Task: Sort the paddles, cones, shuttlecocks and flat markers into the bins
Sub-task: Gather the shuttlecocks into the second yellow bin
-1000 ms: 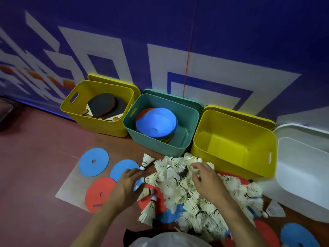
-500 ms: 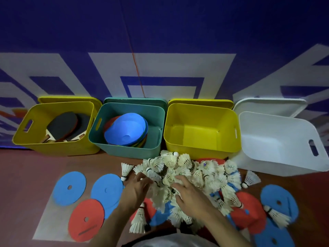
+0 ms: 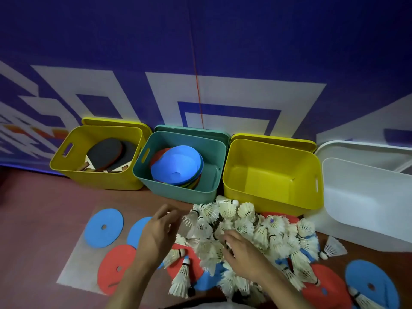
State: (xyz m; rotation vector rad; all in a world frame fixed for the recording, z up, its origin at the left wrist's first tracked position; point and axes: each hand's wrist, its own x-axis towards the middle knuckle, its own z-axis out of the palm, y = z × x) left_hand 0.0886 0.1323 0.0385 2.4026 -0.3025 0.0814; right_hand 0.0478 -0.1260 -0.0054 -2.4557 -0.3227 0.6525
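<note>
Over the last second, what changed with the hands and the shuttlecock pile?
The left hand lifted off the shuttlecock pile and opened at its left edge; the right hand drew back toward the person, fingers buried in it. Nothing reached the empty yellow bin; paddles, cones, flat markers unchanged.

Four bins along the wall, and a heap of shuttlecocks on the floor before them.

The left yellow bin [image 3: 73,172] holds the dark-faced paddles [image 3: 104,153], lying flat with handles toward its near wall. The teal bin [image 3: 182,192] has a tilted stack of cones [image 3: 176,166], a blue one on top. The middle yellow bin [image 3: 272,195] and the white bin [image 3: 365,210] stand open (nothing shows inside either). White feathered shuttlecocks [image 3: 245,228] lie piled just before the teal and yellow bins, a few strays beside. Flat markers, blue [image 3: 103,227] and red [image 3: 118,268], lie on the floor, some partly under the pile.
</note>
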